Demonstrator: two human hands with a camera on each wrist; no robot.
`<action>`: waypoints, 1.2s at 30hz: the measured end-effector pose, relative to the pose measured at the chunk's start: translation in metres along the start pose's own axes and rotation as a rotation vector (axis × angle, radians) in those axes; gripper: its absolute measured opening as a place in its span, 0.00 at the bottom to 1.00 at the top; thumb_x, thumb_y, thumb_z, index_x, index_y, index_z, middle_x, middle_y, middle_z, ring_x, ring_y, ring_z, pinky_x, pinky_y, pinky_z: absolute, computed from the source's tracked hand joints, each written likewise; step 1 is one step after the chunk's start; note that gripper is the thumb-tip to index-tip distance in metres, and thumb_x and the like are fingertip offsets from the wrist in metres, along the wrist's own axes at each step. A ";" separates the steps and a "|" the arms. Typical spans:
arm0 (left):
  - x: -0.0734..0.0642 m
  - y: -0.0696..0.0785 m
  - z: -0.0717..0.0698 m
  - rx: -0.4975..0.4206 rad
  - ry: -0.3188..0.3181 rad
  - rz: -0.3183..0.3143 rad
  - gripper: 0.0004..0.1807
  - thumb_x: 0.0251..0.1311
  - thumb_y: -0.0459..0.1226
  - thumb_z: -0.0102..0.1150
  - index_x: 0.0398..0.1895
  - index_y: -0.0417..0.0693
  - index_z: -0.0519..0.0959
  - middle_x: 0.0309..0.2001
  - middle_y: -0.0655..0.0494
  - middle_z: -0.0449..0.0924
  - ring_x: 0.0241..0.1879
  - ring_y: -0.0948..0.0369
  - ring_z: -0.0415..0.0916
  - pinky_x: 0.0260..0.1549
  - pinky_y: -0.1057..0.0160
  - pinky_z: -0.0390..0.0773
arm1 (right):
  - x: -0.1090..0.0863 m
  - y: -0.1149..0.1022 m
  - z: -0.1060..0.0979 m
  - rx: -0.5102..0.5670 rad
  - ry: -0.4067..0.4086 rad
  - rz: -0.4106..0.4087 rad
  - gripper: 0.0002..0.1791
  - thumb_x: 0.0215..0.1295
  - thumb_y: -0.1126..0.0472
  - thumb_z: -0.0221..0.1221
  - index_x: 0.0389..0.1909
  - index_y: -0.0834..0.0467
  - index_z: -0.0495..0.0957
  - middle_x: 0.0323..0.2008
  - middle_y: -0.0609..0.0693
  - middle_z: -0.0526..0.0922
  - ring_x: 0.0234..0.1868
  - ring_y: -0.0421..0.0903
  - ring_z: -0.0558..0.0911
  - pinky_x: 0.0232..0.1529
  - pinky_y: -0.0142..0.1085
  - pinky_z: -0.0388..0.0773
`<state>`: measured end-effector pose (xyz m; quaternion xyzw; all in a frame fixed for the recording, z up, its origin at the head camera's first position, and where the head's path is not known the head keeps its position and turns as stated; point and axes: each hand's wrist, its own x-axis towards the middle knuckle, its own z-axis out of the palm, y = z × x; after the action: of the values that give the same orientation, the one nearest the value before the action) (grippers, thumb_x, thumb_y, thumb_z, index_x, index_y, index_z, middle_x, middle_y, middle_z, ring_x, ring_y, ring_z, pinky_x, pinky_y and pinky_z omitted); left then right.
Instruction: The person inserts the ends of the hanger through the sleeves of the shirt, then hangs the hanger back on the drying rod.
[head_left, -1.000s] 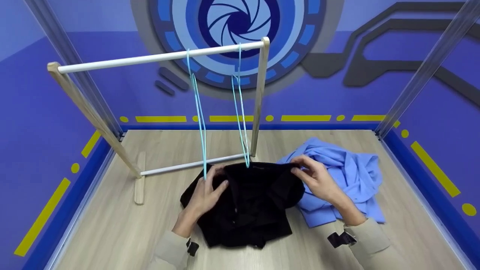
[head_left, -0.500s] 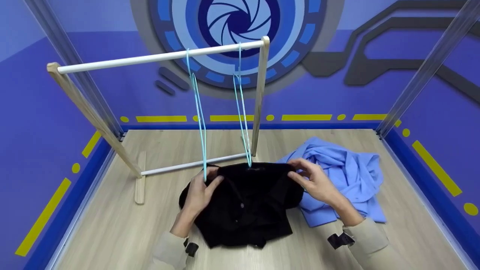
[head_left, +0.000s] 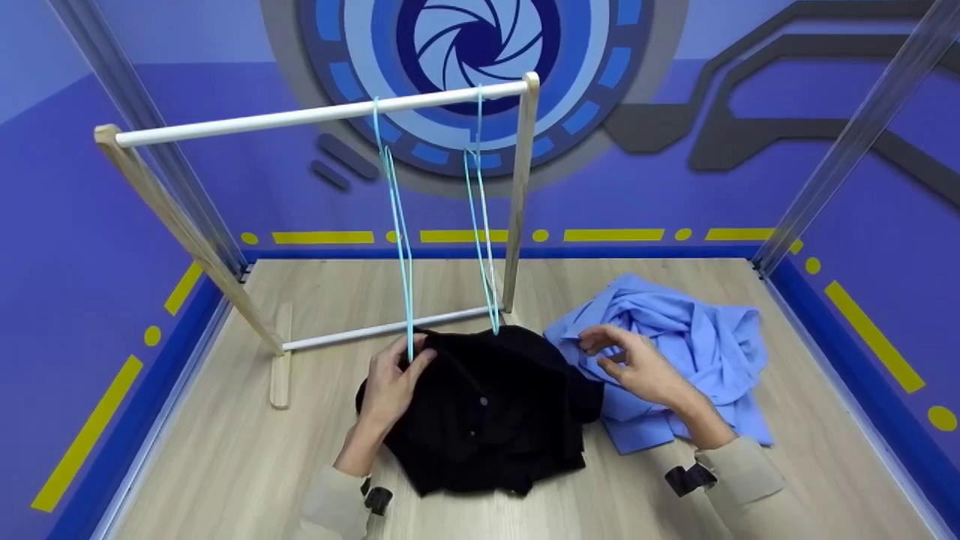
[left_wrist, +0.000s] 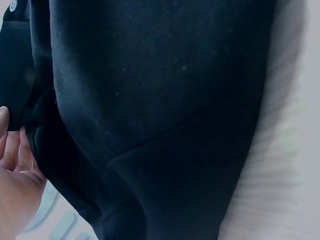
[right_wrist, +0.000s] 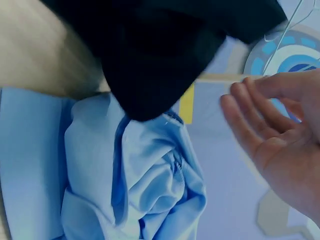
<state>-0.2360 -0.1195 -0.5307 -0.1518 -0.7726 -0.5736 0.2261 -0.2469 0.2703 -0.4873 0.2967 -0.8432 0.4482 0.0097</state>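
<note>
While the left hand (head_left: 388, 386) pinches the upper left edge of a black garment (head_left: 499, 427) between thumb and fingers, the right hand (head_left: 637, 367) is free, its fingers loosely bent and holding nothing. Sound handling would probably call for a steady, shallow pinch at the left, with the right fingers taking the opposite part of the same edge and drawing it level; a pull from one side alone could well twist the soft cloth. The black garment lies between the hands, roughly midway between the left and right edges of the tabletop (head_left: 217, 450). It meets the left hand directly; the right hand is apart from it, above a crumpled blue garment (head_left: 701, 341) nearer the tabletop's right edge. A turquoise hanger (head_left: 410, 322) overlaps the left hand in the head view; whether they touch cannot be told.
</note>
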 end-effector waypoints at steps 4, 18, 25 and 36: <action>-0.001 0.004 -0.003 -0.069 0.007 -0.074 0.11 0.64 0.26 0.66 0.49 0.32 0.83 0.44 0.45 0.85 0.43 0.56 0.77 0.46 0.70 0.74 | -0.006 0.004 -0.003 -0.064 -0.108 0.025 0.28 0.55 0.86 0.52 0.57 0.68 0.77 0.51 0.60 0.82 0.50 0.62 0.81 0.50 0.52 0.81; 0.000 0.006 -0.007 -0.040 0.051 -0.063 0.06 0.63 0.26 0.67 0.42 0.34 0.83 0.36 0.48 0.84 0.34 0.64 0.75 0.37 0.70 0.73 | -0.014 0.025 0.011 -0.408 -0.210 -0.070 0.22 0.42 0.81 0.64 0.43 0.68 0.83 0.39 0.57 0.85 0.39 0.55 0.83 0.42 0.49 0.81; -0.002 0.005 -0.011 -0.041 0.034 -0.059 0.07 0.64 0.30 0.69 0.43 0.36 0.83 0.36 0.52 0.84 0.33 0.62 0.76 0.35 0.69 0.73 | -0.013 0.037 0.015 -0.344 -0.073 -0.105 0.13 0.52 0.80 0.63 0.37 0.65 0.86 0.42 0.57 0.88 0.44 0.56 0.86 0.43 0.50 0.84; 0.000 0.005 -0.012 -0.085 0.022 -0.105 0.08 0.65 0.27 0.66 0.45 0.32 0.82 0.38 0.44 0.84 0.34 0.63 0.77 0.36 0.71 0.74 | -0.013 0.030 0.005 0.053 0.156 0.044 0.07 0.68 0.70 0.65 0.45 0.61 0.85 0.46 0.53 0.87 0.50 0.49 0.84 0.51 0.38 0.81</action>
<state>-0.2312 -0.1292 -0.5242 -0.1141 -0.7519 -0.6186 0.1975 -0.2501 0.2855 -0.5163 0.2424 -0.8342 0.4920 0.0575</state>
